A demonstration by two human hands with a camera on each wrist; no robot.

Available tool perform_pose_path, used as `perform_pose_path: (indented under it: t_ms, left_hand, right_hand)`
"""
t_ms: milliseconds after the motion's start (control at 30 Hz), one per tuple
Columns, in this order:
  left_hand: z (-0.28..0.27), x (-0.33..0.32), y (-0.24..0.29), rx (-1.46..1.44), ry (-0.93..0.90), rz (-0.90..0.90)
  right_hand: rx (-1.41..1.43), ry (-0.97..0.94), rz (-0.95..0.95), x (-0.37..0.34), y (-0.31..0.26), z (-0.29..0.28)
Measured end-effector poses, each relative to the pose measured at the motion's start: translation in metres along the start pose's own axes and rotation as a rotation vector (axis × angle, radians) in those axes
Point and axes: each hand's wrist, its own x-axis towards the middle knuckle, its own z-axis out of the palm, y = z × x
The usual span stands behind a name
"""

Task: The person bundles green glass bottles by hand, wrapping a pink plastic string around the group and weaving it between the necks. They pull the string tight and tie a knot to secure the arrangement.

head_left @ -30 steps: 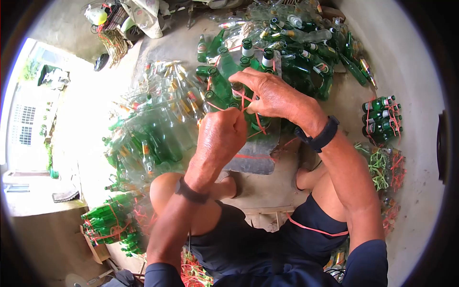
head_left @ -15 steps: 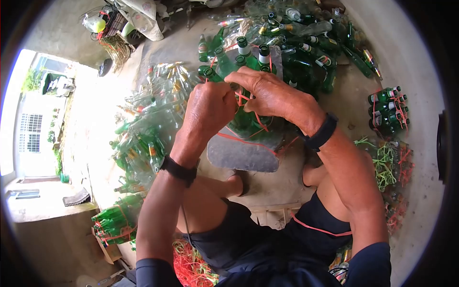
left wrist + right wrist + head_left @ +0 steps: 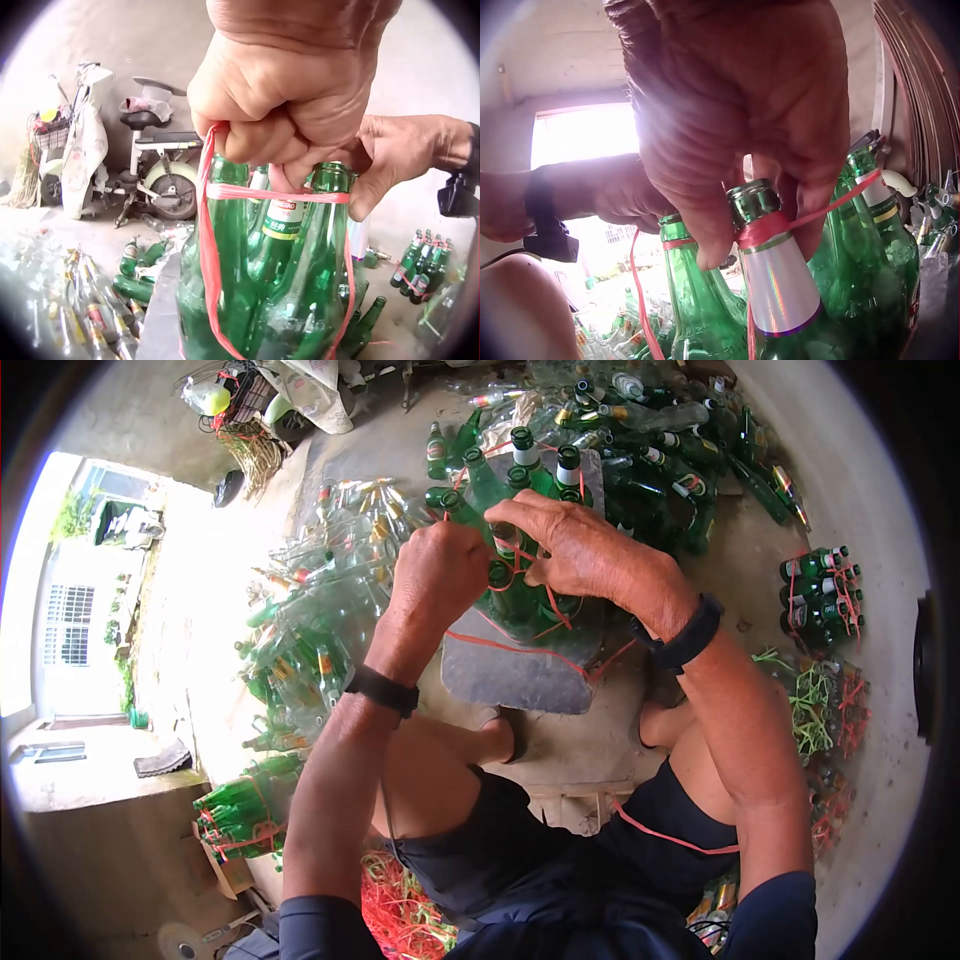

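A cluster of upright green glass bottles stands on a dark slab, with pink plastic twine running around the necks. My left hand, its fingers curled tight, grips a length of that twine at the cluster's left side. In the left wrist view a strand hangs from those fingers past the front bottles. Over the cluster, my right hand has its thumb and fingers on either side of a bottle neck. Twine is wound round this neck just above a silvery label.
Loose clear and green bottles heap at the left; more green bottles lie behind the slab. Tied bottle bundles stand by the right wall. Pink twine piles beside the seated person's leg. A scooter is parked at the back.
My left hand has moved up and to the left, away from the right hand, with the twine in its grip. The right hand has stayed at the bottle necks.
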Motion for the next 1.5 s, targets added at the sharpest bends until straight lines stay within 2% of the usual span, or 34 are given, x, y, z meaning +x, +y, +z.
perform_pose_path:
  t_ms: [233,300,533,600,633,733,833,900,1033,1167,1367,1500]
  left_hand:
    - [0.011,-0.019,-0.012,0.017,0.036,-0.043]
    - [0.009,-0.023,-0.013,-0.231,-0.028,-0.179]
    - [0.016,-0.038,-0.008,-0.417,0.055,-0.285]
    - [0.023,-0.048,-0.005,-0.72,0.09,-0.44]
    - [0.026,-0.051,-0.002,-0.722,0.099,-0.441]
    - [0.038,-0.06,0.005,-0.979,0.253,-0.473]
    - [0.044,-0.07,0.014,-1.059,0.354,-0.458]
    - [0.044,-0.075,0.018,-1.072,0.374,-0.488]
    - [0.052,-0.081,0.02,-1.112,0.418,-0.551]
    - [0.058,-0.082,0.017,-1.136,0.458,-0.471]
    - [0.07,-0.08,0.01,-1.211,0.46,-0.486]
    - [0.058,-0.08,0.007,-1.233,0.303,-0.601]
  right_hand:
    - [-0.012,0.02,-0.036,0.001,0.004,0.001]
    - [0.0,0.019,-0.04,0.001,0.005,0.002]
    - [0.004,0.007,-0.015,0.001,0.001,-0.002]
    - [0.03,-0.004,0.008,0.0,-0.002,-0.004]
    - [0.028,-0.008,0.001,0.001,-0.001,-0.004]
    - [0.034,-0.06,0.019,0.001,0.0,-0.004]
    - [0.044,-0.042,-0.013,0.001,-0.003,-0.006]
    - [0.112,-0.091,0.074,0.001,-0.008,-0.01]
    - [0.073,-0.078,0.025,0.0,-0.007,-0.01]
    - [0.135,-0.114,0.115,0.001,-0.016,-0.016]
    - [0.187,-0.14,0.188,0.002,-0.019,-0.018]
    - [0.253,-0.147,0.211,0.004,-0.02,-0.018]
